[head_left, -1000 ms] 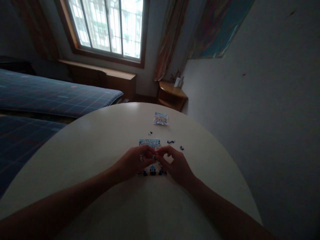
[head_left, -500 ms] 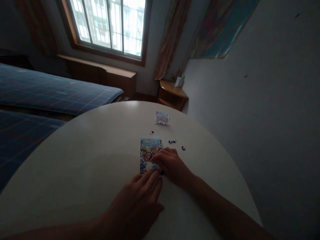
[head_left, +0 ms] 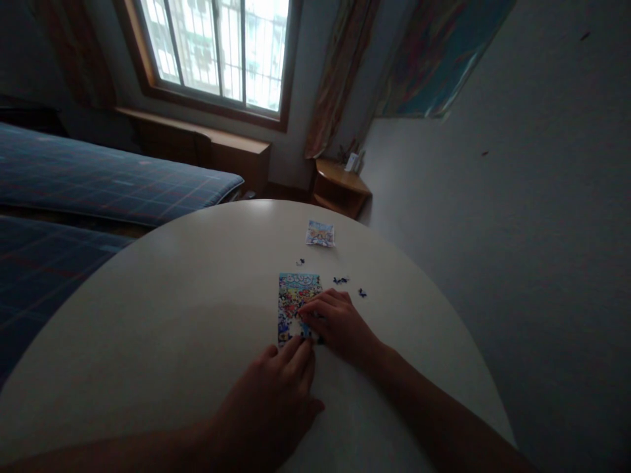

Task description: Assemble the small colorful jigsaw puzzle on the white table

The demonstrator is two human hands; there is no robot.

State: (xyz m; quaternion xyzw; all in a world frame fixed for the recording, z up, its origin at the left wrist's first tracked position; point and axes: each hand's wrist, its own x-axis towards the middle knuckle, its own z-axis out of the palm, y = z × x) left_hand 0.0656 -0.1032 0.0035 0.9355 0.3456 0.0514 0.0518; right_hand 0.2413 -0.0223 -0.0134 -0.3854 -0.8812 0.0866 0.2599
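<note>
A small, colourful jigsaw puzzle lies on the white table, with gaps showing in its lower middle. My right hand rests over its right side, fingertips bent and pressed together at the middle of the picture; what they pinch, if anything, is hidden. At the lower edge, my left hand has its fingers stretched out, the tips touching the puzzle's border. Loose puzzle pieces lie just beyond my right hand, with another dark piece to their right and a small piece above the puzzle.
A small printed packet lies toward the far side of the round white table. Beyond the table are a plaid mattress on the left, a wooden corner shelf, and a window. A wall runs along the right.
My left fingertips have shifted slightly down and left along the puzzle's lower edge. My right hand stays almost in place over the puzzle. The view has moved very slightly.
</note>
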